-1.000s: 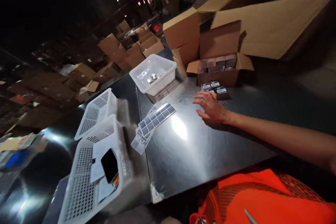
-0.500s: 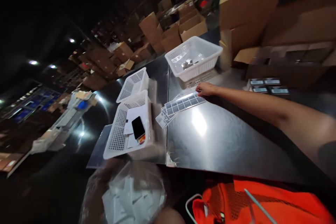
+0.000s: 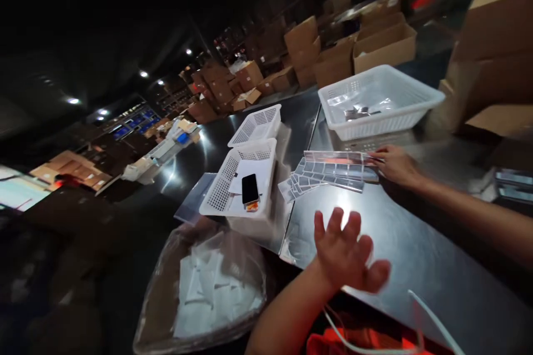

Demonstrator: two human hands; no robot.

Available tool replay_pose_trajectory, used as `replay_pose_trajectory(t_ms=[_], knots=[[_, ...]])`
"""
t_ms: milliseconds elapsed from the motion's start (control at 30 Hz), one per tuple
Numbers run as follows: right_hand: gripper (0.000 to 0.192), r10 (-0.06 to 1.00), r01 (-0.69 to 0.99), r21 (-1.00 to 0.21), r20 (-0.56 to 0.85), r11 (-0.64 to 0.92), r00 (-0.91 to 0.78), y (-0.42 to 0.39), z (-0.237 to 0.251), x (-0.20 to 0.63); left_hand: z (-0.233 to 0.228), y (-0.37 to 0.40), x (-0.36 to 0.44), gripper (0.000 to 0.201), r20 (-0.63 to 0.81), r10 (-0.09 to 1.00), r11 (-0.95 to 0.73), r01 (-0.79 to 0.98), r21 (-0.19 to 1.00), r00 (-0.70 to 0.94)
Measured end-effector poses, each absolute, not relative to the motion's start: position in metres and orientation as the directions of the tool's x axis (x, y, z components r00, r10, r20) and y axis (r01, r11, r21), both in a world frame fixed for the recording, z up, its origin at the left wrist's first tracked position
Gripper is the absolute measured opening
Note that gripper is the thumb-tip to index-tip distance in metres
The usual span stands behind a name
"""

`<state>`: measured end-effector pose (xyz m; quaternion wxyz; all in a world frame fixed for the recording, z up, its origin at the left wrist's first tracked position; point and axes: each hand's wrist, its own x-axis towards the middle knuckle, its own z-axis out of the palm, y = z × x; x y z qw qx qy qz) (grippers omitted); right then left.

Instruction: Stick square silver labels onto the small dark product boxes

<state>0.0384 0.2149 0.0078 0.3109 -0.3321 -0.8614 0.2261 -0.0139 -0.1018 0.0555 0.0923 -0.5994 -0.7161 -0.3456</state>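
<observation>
My right hand (image 3: 395,165) reaches across the shiny metal table (image 3: 395,255) and pinches the end of a sticker sheet (image 3: 333,163), lifting it off a fanned pile of sticker sheets (image 3: 297,186). My left hand (image 3: 347,252) hovers open, fingers spread, above the near edge of the table and holds nothing. A white plastic basket (image 3: 378,102) with some shiny pieces in it stands just behind the sheets.
Two white perforated baskets (image 3: 245,177) stand at the left, the nearer one holding papers and a black phone (image 3: 250,188). A clear bag of white packets (image 3: 208,288) lies low at the left. Cardboard boxes (image 3: 383,44) stand behind, small dark boxes (image 3: 512,186) at right.
My right hand has gone from the small boxes to the sticker sheets and lifted one by its end. My left hand has come into view above the near edge. The view swung left.
</observation>
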Motion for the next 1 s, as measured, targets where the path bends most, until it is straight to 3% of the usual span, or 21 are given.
replay_pose_trajectory(t_ms=[100, 167, 333, 500, 667, 833, 1000], knots=[[0.032, 0.718, 0.439, -0.587, 0.418, 0.681, -0.556, 0.211, 0.012, 0.048, 0.064, -0.084, -0.034, 0.076, 0.674, 0.713, 0.019, 0.966, 0.258, -0.194], [0.029, 0.715, 0.436, -0.583, 0.427, 0.685, -0.554, 0.208, 0.015, 0.057, 0.066, -0.065, -0.046, 0.074, 0.684, 0.684, 0.076, 0.957, 0.280, -0.254], [0.021, 0.721, 0.436, -0.585, 0.453, 0.684, -0.524, 0.201, 0.019, 0.072, 0.057, -0.006, -0.056, 0.056, 0.496, 0.786, 0.187, 0.906, 0.379, -0.369], [0.013, 0.771, 0.426, -0.680, 0.339, 0.597, -0.539, 0.196, 0.018, 0.075, 0.028, 0.032, -0.054, 0.048, 0.372, 0.878, 0.157, 0.916, 0.369, -0.300], [0.016, 0.848, 0.400, -0.800, 0.237, 0.447, -0.474, 0.197, 0.015, 0.072, -0.010, 0.023, -0.052, 0.047, 0.281, 0.894, 0.215, 0.886, 0.411, -0.348], [0.017, 0.865, 0.323, -0.873, 0.189, 0.365, -0.465, 0.200, 0.010, 0.067, -0.027, 0.009, -0.055, 0.037, 0.260, 0.898, 0.225, 0.880, 0.418, -0.354], [0.017, 0.844, 0.260, -0.861, 0.293, 0.437, -0.449, 0.195, 0.013, 0.069, -0.020, 0.006, -0.061, 0.041, 0.364, 0.838, 0.229, 0.868, 0.441, -0.406]])
